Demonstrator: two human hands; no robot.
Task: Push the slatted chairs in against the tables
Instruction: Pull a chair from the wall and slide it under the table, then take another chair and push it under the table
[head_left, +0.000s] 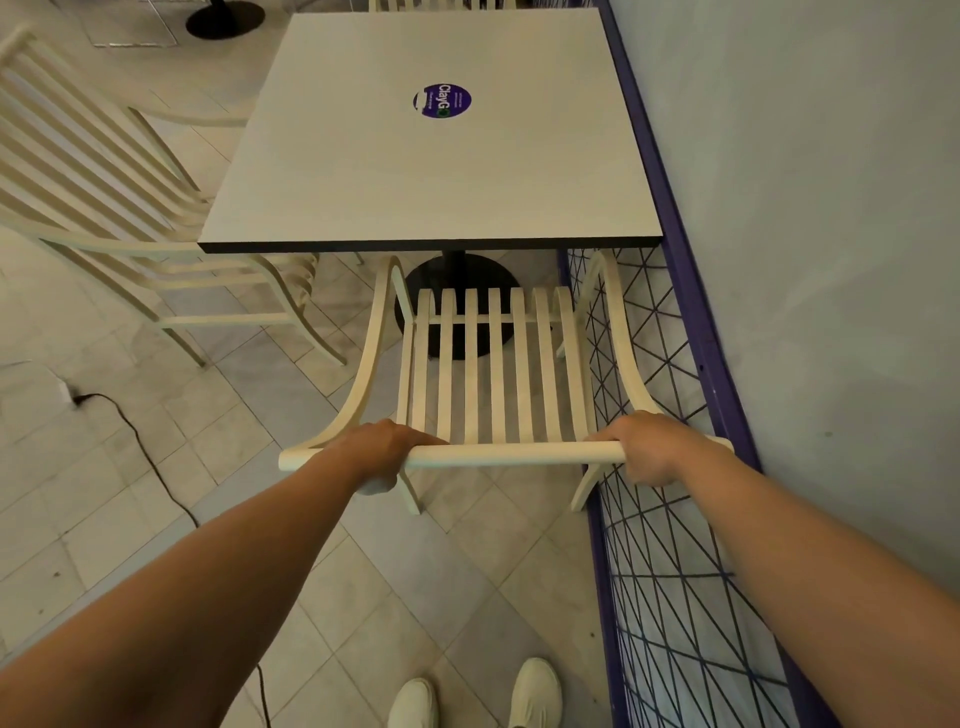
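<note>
A cream slatted chair (493, 364) stands in front of me, its seat front tucked just under the near edge of the square white table (436, 182). My left hand (382, 452) grips the left part of the chair's top rail, fingers curled round it. My right hand (649, 447) grips the rail's right end the same way. The table's black round base (462, 291) shows through the slats.
A second slatted chair (104, 197) stands at the table's left side. A purple wire-mesh fence (675, 519) and a grey wall run close along the right. A black cable (145, 447) lies on the tiled floor at left. My shoes (472, 696) are below.
</note>
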